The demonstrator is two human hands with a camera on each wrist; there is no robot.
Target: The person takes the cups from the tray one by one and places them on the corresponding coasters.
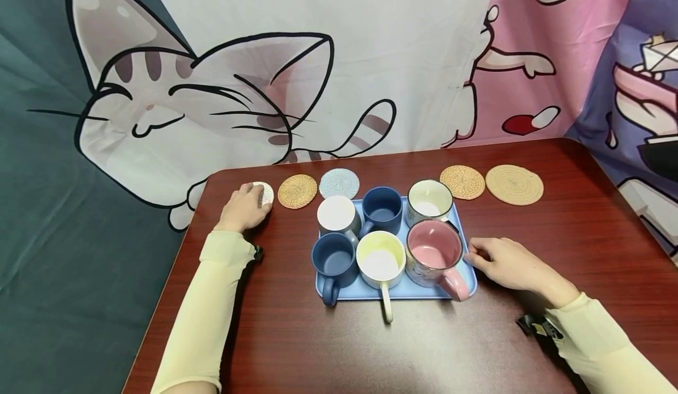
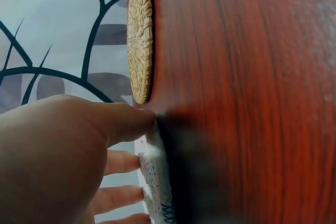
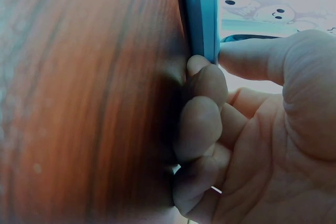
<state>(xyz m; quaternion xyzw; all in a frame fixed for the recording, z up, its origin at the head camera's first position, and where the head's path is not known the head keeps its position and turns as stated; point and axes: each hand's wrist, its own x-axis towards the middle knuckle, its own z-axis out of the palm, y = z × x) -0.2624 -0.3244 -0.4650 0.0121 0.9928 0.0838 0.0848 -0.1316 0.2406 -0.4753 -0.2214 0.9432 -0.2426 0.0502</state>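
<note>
At the table's far left corner, my left hand [image 1: 243, 208] grips a round white coaster [image 1: 268, 192]. In the left wrist view the thumb is at the coaster's edge and the other fingers lie over its speckled face [image 2: 152, 177]. My right hand [image 1: 514, 264] pinches the right rim of a light blue tray [image 3: 201, 14] between thumb and curled forefinger. On that tray stand two dark blue mugs, one in front [image 1: 346, 273] and one behind [image 1: 382, 205], a white mug [image 1: 337, 212], a yellow-lined cup [image 1: 381, 258], a pink mug [image 1: 434, 244] and a cream mug [image 1: 429, 198].
Along the back edge of the brown table [image 1: 286, 335] lie a tan woven coaster [image 1: 297, 191], a pale blue one [image 1: 339, 183], another tan one [image 1: 462, 182] and a larger beige mat [image 1: 514, 184]. A curtain with cartoon cats [image 1: 413, 58] hangs behind.
</note>
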